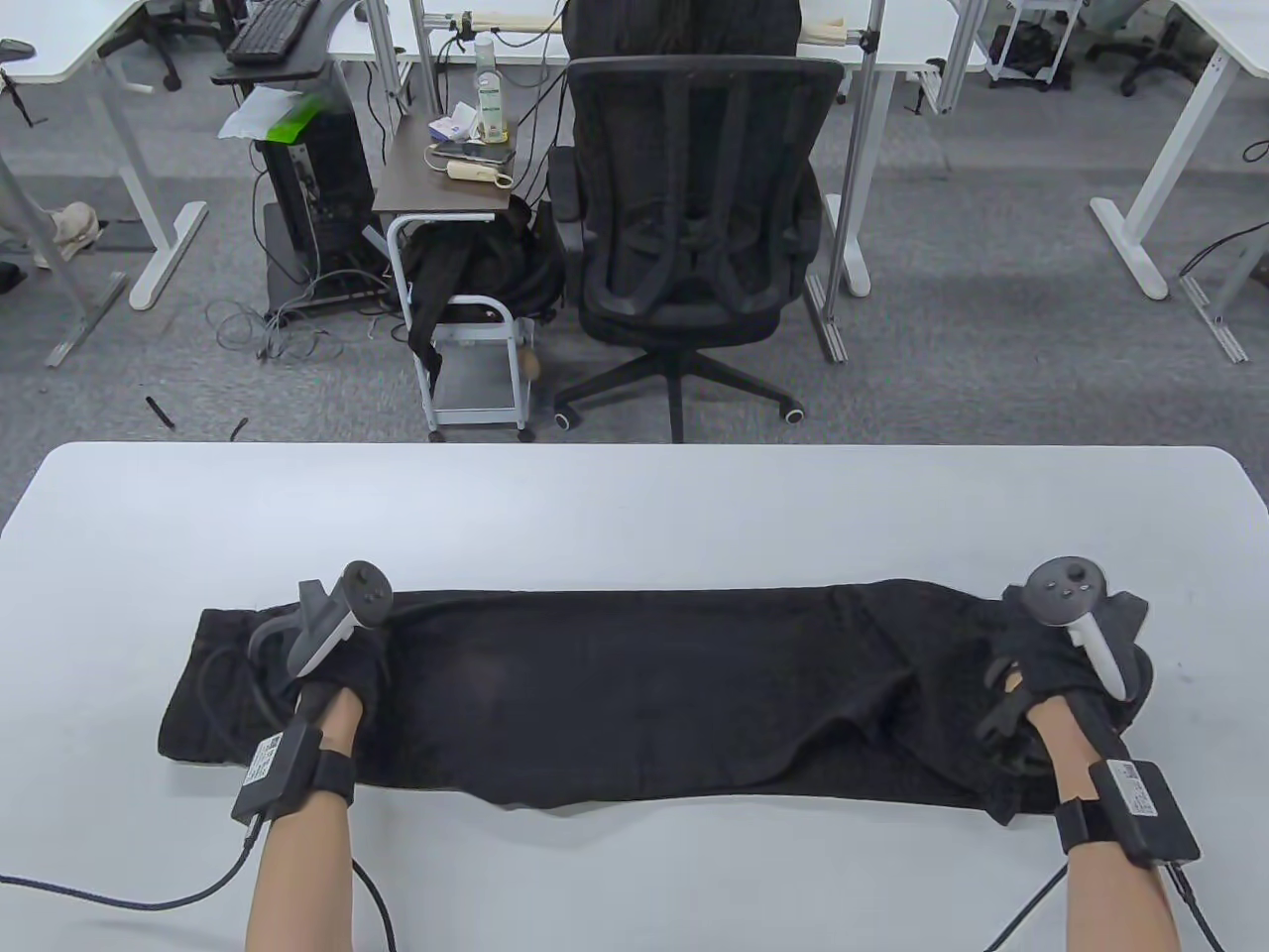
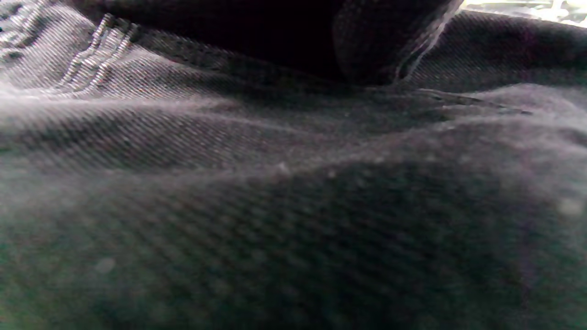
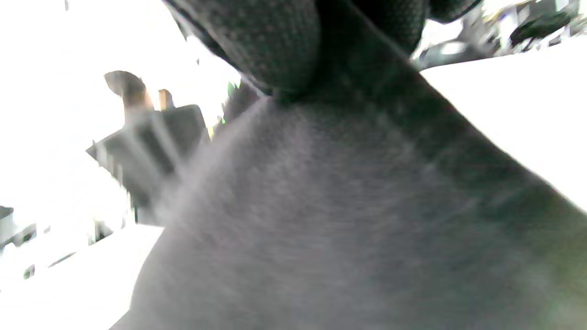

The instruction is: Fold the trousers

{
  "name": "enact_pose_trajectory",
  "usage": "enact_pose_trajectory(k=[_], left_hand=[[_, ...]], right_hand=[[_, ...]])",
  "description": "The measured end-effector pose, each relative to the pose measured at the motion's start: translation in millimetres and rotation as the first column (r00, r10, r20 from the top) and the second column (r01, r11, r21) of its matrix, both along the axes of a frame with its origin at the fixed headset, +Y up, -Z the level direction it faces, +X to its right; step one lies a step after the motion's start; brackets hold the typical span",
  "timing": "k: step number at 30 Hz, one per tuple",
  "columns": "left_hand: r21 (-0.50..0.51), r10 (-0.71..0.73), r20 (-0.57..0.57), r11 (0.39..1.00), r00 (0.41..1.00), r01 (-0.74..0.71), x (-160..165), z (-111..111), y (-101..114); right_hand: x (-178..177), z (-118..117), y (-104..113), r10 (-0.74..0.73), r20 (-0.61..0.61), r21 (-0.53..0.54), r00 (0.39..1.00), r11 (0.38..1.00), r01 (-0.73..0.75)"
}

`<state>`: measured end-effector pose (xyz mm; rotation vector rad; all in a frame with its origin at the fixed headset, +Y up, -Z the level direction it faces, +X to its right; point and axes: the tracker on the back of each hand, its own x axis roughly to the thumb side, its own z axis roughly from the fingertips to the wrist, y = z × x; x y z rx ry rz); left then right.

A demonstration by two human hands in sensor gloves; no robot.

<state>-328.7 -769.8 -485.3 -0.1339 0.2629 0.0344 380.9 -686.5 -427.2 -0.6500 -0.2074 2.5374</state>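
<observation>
Trousers lie lengthwise on the tabletop, spanning between both hands. Left hand rests on one end, right hand on the other, likely pinning cloth for an end-to-end fold. Grip unclear; fingers hidden.

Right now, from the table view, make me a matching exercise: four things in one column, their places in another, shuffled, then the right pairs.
Things:
1. left hand
2. right hand
3. black trousers
4. office chair

Places:
A. on the floor beyond the table
B. on the trousers' right end
C. stretched sideways across the table
D. on the trousers near their left end

Pairs: 1-D, 2-B, 3-C, 4-A
</observation>
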Motion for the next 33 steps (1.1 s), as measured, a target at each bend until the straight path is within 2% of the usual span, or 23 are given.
enact_pose_trajectory(k=[2, 3, 5, 6, 9, 12, 13, 14, 16, 18, 20, 21, 22, 24, 25, 27, 29, 32, 33], left_hand=[[0.001, 0.001, 0.0, 1.0, 1.0, -0.001, -1, 0, -1], [0.001, 0.003, 0.0, 1.0, 1.0, -0.003, -1, 0, -1], [0.003, 0.007, 0.0, 1.0, 1.0, -0.007, -2, 0, -2], [0.002, 0.007, 0.001, 1.0, 1.0, -0.007, -2, -1, -2], [-0.002, 0.003, 0.002, 1.0, 1.0, -0.003, -1, -1, -3], [-0.003, 0.004, 0.002, 1.0, 1.0, -0.004, -1, -2, -4], [-0.004, 0.004, 0.002, 1.0, 1.0, -0.004, -1, -2, -4], [-0.005, 0.004, 0.002, 1.0, 1.0, -0.004, -1, -2, -4], [-0.007, 0.003, 0.002, 1.0, 1.0, -0.003, -1, -2, -5], [-0.009, 0.002, 0.002, 1.0, 1.0, -0.002, -1, -3, -5], [-0.008, 0.004, 0.002, 1.0, 1.0, -0.004, -2, -3, -6], [-0.008, 0.006, 0.001, 1.0, 1.0, -0.006, -2, -3, -6], [-0.007, 0.01, 0.001, 1.0, 1.0, -0.01, -3, -3, -6], [-0.005, 0.017, 0.0, 1.0, 1.0, -0.017, -4, -3, -6], [-0.005, 0.019, -0.001, 1.0, 1.0, -0.019, -4, -4, -7], [-0.007, 0.017, 0.0, 1.0, 1.0, -0.017, -4, -4, -8], [-0.009, 0.01, 0.001, 1.0, 1.0, -0.01, -4, -5, -8], [-0.011, 0.006, 0.001, 1.0, 1.0, -0.006, -3, -6, -9], [-0.011, 0.006, 0.001, 1.0, 1.0, -0.006, -3, -5, -9]], right_hand=[[19, 12, 4, -0.135, 0.101, 0.129, 0.986, 0.984, 0.121], [24, 14, 0, -0.175, 0.127, 0.133, 0.976, 0.978, 0.158], [36, 19, -18, -0.183, 0.146, -0.008, 0.972, 0.982, 0.187], [41, 22, -32, -0.152, 0.14, -0.114, 0.978, 0.979, 0.169], [48, 30, -71, -0.167, 0.122, -0.339, 0.978, 0.92, 0.199], [50, 39, -89, -0.197, 0.212, -0.392, 0.957, 0.88, 0.268], [49, 41, -92, -0.174, 0.213, -0.457, 0.962, 0.852, 0.255], [48, 40, -93, -0.162, 0.18, -0.477, 0.97, 0.848, 0.23], [45, 41, -91, -0.166, 0.151, -0.481, 0.974, 0.849, 0.22], [40, 38, -89, -0.302, 0.105, -0.452, 0.948, 0.834, 0.316], [39, 36, -79, -0.353, 0.058, -0.387, 0.934, 0.854, 0.347], [39, 37, -71, -0.345, 0.051, -0.32, 0.937, 0.883, 0.343], [42, 39, -60, -0.288, 0.07, -0.23, 0.955, 0.927, 0.297], [49, 43, -41, -0.16, 0.113, -0.119, 0.981, 0.978, 0.173], [52, 46, -36, -0.116, 0.149, -0.072, 0.982, 0.989, 0.128], [58, 49, -38, -0.119, 0.223, -0.024, 0.968, 0.992, 0.127], [56, 50, -47, -0.09, 0.253, -0.08, 0.963, 0.99, 0.113], [39, 45, -64, -0.021, 0.128, -0.246, 0.992, 0.968, 0.052], [32, 43, -69, -0.024, 0.077, -0.266, 0.997, 0.963, 0.044]])
